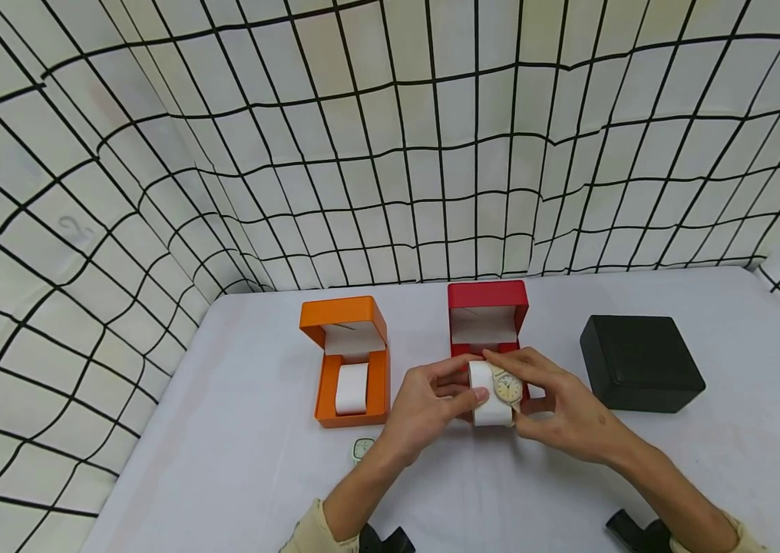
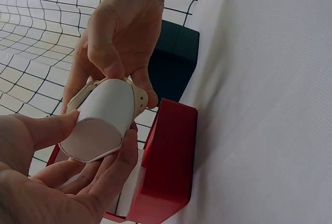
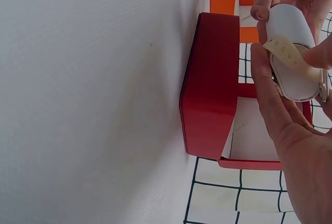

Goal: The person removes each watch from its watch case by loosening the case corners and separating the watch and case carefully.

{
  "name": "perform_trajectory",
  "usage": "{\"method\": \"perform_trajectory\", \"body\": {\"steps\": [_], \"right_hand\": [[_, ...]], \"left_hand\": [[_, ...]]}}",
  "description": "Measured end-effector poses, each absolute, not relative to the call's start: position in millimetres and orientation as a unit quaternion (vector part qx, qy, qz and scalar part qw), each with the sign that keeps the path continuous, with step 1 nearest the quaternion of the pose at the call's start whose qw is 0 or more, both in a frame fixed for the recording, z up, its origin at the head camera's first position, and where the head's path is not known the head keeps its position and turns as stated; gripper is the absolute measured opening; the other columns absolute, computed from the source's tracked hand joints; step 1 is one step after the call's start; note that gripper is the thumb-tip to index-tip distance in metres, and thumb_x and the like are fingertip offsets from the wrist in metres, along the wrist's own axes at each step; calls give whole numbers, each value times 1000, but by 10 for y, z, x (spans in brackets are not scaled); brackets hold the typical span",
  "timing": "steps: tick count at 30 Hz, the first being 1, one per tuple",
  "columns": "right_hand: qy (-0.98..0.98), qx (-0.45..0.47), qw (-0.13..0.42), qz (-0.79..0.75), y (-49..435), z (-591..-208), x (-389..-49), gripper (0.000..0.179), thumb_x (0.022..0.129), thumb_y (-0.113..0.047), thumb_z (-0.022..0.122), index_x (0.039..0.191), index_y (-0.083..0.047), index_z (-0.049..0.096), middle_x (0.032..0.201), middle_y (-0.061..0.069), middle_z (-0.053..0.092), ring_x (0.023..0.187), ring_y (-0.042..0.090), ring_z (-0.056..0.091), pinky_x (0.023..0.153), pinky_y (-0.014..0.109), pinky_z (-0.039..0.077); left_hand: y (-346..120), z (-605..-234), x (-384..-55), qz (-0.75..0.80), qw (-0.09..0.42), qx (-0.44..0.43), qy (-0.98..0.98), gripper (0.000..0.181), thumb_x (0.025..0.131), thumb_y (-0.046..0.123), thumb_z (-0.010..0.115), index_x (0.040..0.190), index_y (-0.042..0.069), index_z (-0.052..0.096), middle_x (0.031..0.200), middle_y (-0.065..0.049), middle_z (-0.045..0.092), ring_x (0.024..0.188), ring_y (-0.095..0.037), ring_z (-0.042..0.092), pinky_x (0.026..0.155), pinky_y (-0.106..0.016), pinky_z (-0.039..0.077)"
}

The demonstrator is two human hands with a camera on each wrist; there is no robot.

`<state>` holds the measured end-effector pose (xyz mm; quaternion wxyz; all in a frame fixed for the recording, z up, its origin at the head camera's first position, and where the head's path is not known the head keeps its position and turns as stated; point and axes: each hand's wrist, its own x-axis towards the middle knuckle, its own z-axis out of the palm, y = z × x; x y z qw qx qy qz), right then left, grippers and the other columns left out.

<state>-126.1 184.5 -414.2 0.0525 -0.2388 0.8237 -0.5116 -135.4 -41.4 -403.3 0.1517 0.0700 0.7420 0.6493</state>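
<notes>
Over the open red watch box, both hands meet at a white watch pillow. My left hand grips its left end, thumb on the near face and fingers behind. A watch with a round face and cream strap sits around the pillow's right part. My right hand pinches that watch, fingers above and thumb below. In the right wrist view the loose strap end, with its row of holes, lies across the pillow under the right thumb. Part of the red box is hidden behind the hands.
An open orange watch box with its own white pillow stands to the left. Partly behind the left forearm lies a pale green watch. A closed black box is at the right. Black netting rises behind the white table.
</notes>
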Motion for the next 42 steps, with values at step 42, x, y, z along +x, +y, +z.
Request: {"method": "perform_trajectory", "body": {"steps": [42], "right_hand": [[794, -238, 105, -550, 1967, -4111, -1293, 60, 103, -19, 64, 160, -16, 43, 160, 16, 44, 142, 47, 44, 103, 15, 51]], "left_hand": [[-456, -3978, -1366, 689, 210, 45, 692, 49, 97, 15, 69, 142, 1, 56, 129, -20, 70, 96, -17, 69, 88, -32, 63]]}}
